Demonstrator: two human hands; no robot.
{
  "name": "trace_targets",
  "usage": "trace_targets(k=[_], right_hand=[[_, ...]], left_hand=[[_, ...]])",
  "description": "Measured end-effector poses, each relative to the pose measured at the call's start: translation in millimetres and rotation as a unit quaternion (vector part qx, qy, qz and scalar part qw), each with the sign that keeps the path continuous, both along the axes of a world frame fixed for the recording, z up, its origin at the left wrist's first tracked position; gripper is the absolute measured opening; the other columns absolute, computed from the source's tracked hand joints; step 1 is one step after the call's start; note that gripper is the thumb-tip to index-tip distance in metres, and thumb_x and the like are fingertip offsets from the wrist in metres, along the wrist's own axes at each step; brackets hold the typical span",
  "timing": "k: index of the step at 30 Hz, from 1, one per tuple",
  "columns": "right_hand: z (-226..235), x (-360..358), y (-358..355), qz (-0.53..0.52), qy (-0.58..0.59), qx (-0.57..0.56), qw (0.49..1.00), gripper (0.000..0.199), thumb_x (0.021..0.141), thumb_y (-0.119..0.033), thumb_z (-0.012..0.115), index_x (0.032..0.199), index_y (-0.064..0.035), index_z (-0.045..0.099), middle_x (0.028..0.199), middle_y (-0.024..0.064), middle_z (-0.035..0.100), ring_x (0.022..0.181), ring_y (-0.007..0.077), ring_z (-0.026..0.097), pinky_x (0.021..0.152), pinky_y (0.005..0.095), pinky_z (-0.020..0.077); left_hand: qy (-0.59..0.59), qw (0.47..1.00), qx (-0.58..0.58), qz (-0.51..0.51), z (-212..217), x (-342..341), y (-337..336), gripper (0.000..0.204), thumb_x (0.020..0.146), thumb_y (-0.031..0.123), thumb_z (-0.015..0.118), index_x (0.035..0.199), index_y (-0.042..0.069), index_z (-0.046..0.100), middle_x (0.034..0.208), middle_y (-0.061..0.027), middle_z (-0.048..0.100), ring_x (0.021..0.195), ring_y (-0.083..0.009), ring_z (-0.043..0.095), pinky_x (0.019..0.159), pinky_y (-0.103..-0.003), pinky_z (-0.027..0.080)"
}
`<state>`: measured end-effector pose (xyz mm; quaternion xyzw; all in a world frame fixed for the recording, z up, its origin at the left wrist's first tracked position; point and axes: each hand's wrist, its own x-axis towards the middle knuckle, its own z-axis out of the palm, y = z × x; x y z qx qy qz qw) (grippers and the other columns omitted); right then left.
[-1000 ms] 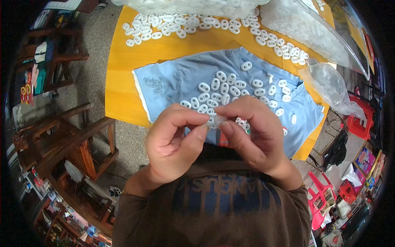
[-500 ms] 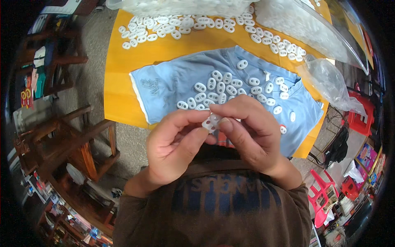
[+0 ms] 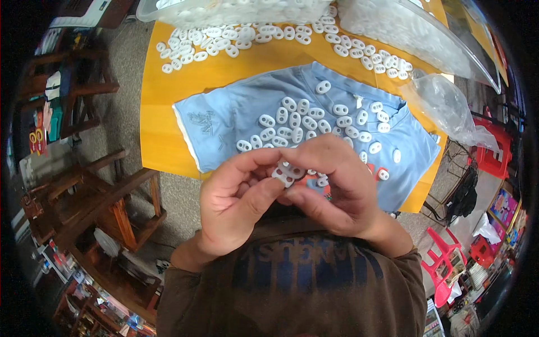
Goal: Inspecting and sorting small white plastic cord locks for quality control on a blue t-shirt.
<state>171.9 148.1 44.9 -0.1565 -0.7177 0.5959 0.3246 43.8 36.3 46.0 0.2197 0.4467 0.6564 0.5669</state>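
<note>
Both hands are raised over the near edge of the worktop (image 3: 160, 123), fingertips close together and thumbs toward the wearer's body. The left hand (image 3: 238, 205) pinches a small white two-holed plastic piece (image 3: 282, 177) between its bent index finger and thumb. The right hand (image 3: 343, 191) curls around the other side, its thumb just beside the piece; a greyish part shows between the hands, and whether the right fingertips grip it cannot be told.

Beyond the hands, a light blue T-shirt (image 3: 227, 121) lies spread on the yellow worktop, dark embroidery and a white edge at its left end. Loose white pieces (image 3: 288, 104) of the same two-holed kind are scattered over it, most of them left of its neckline. More white pieces (image 3: 231, 51) lie along the far side of the worktop, in front of a clear plastic tub (image 3: 230, 16) full of them. To the right of that tub stands a second clear container (image 3: 404, 36), and a crumpled transparent bag (image 3: 443, 106) hangs over the worktop's right edge.
</note>
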Motion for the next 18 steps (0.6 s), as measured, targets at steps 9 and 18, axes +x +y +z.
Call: trace_targets(k=[9, 18], right_hand=[[-5, 9, -2, 0.003, 0.007, -0.025, 1.000, 0.038, 0.073, -0.004, 0.067, 0.110, -0.0025, 0.056, 0.087, 0.0089, 0.059, 0.071, 0.0219, 0.055, 0.062, 0.0309, 0.0438], [-12, 7, -11, 0.012, 0.042, 0.000, 0.999, 0.031, 0.085, -0.013, 0.054, 0.113, -0.0009, 0.048, 0.092, 0.0124, 0.053, 0.078, 0.0261, 0.050, 0.069, 0.0349, 0.0402]], left_hand=[[-0.066, 0.997, -0.020, -0.033, 3, 1, 0, 0.035, 0.087, 0.003, 0.054, 0.119, -0.005, 0.044, 0.105, -0.0128, 0.058, 0.091, -0.0142, 0.057, 0.076, -0.024, 0.049], [-0.054, 0.998, -0.027, -0.003, 3, 16, 0, 0.031, 0.085, 0.006, 0.058, 0.113, 0.000, 0.046, 0.093, -0.0063, 0.056, 0.077, -0.0084, 0.054, 0.066, -0.020, 0.047]])
